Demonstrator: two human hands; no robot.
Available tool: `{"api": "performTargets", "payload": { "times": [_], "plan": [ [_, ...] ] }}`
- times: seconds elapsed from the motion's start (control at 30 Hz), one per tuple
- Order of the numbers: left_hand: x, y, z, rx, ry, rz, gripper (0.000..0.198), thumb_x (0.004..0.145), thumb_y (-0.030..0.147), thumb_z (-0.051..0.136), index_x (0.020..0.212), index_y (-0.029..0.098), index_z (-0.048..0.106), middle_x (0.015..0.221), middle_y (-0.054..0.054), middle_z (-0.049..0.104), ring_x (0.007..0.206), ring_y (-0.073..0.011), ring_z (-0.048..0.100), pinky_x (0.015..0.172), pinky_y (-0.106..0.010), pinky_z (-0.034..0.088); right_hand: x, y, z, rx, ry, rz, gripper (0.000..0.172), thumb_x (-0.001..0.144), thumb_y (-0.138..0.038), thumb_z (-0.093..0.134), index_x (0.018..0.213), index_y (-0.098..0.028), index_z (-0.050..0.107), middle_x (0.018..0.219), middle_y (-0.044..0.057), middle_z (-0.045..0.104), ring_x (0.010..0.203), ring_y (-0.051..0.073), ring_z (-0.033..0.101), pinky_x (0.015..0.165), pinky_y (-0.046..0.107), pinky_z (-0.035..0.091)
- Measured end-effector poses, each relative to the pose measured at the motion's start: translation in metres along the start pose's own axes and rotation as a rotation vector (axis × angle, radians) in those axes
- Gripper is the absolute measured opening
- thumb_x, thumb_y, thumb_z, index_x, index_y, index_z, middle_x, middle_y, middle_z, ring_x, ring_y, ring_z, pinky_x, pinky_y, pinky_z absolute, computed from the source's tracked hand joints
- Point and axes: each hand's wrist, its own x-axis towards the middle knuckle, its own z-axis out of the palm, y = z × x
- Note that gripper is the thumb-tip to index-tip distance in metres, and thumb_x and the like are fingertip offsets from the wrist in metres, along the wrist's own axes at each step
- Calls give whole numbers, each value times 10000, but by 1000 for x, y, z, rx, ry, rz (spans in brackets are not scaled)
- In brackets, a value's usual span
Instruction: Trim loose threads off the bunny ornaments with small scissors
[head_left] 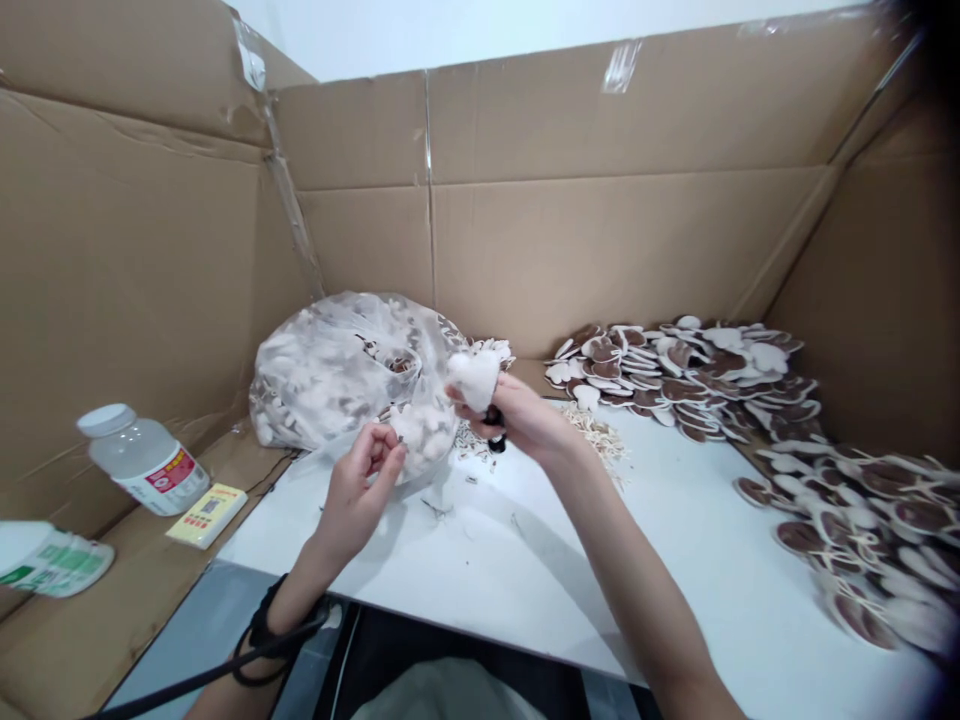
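My right hand (pixel 517 415) is raised above the white table, closed on a white fluffy plush piece (pixel 474 380). A black handle-like part (pixel 495 430) shows under its fingers; the rest of that object is hidden. My left hand (pixel 367 475), lower and to the left, is pinched shut, thumb against fingers; whatever it may hold is too small to make out. Just behind it sits the mouth of a clear plastic bag (pixel 337 370) filled with white fluffy pieces, some of them (pixel 424 430) spilling towards the hands.
Brown-and-white flat plush pieces are heaped at the back right (pixel 660 370) and right edge (pixel 862 530). Pale short strips (pixel 600 435) lie behind my right forearm. A clear bottle (pixel 146 460), a white-green bottle (pixel 56 560) and a yellow packet (pixel 208 515) are left. Cardboard walls (pixel 600 240) surround the table (pixel 645 540).
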Motion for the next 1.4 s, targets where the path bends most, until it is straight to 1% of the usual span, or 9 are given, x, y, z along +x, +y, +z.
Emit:
{"api": "performTargets", "payload": {
  "times": [0.2, 0.33, 0.47, 0.57, 0.77, 0.93, 1.03, 1.2, 1.4],
  "plan": [
    [-23, -51, -27, 242, -410, 21, 164, 926, 271, 489, 830, 198, 600, 706, 4, 629, 606, -159, 586, 568, -234, 458, -20, -15, -90, -405, 600, -131, 178, 855, -274, 504, 695, -196, 499, 659, -24, 390, 572, 121, 310, 507, 263, 207],
    [-27, -77, -44, 356, -454, 79, 334, 933, 255, 445, 1223, 216, 608, 1273, -97, 633, 1150, -257, 595, 974, -360, 478, -31, -5, -144, -595, 886, -124, 250, 840, -175, 470, 600, -210, 409, 618, -23, 353, 588, 141, 293, 534, 293, 194],
    [-19, -75, -49, 439, -422, 125, 375, 974, 237, 350, 1256, 197, 594, 1251, -124, 652, 1172, -286, 590, 1007, -428, 458, -39, 8, -170, -685, 937, -78, 285, 864, -185, 468, 588, -209, 401, 581, -37, 326, 553, 131, 283, 528, 298, 211],
    [-20, -58, -25, 449, -460, 205, 423, 990, 211, 263, 1252, 138, 588, 1182, -176, 675, 1131, -309, 614, 974, -475, 476, -42, 13, -179, -711, 939, -32, 296, 915, -230, 467, 623, -198, 434, 581, -51, 326, 514, 110, 286, 499, 273, 233],
    [-33, -23, 82, 233, -988, 593, 533, 949, 356, 491, 1454, 204, 417, 1536, -72, 376, 1428, -243, 332, 1194, -372, 270, -38, 18, -187, -773, 912, 64, 287, 966, -349, 528, 764, -145, 551, 647, -52, 470, 506, 79, 422, 486, 212, 375],
    [-22, -29, 124, 246, -1074, 571, 651, 993, 443, 378, 1532, 117, 212, 1594, -132, 156, 1483, -269, 118, 1221, -444, 167, -35, 21, -186, -812, 779, 153, 243, 957, -358, 560, 983, -126, 624, 889, 23, 636, 715, 140, 619, 633, 288, 534],
    [-20, -43, 106, 283, -1058, 499, 617, 1007, 427, 352, 1539, 156, 197, 1597, -110, 159, 1481, -266, 132, 1215, -453, 181, -34, 25, -186, -817, 694, 218, 253, 952, -340, 576, 1089, -131, 617, 1023, 57, 649, 839, 178, 650, 724, 347, 562],
    [-23, -71, 39, 303, -965, 370, 552, 1021, 367, 360, 1537, 294, 179, 1592, -37, 198, 1466, -253, 217, 1197, -454, 226, -30, 31, -189, -809, 622, 341, 282, 946, -335, 585, 1148, -139, 604, 1108, 74, 638, 920, 207, 650, 778, 385, 564],
    [-8, -100, -22, 229, -818, 235, 442, 974, 308, 501, 1412, 353, 465, 1478, 11, 465, 1372, -254, 427, 1149, -387, 337, -29, 38, -196, -821, 635, 442, 292, 944, -333, 589, 1163, -140, 599, 1132, 76, 631, 944, 218, 646, 792, 395, 563]
  ]
}}
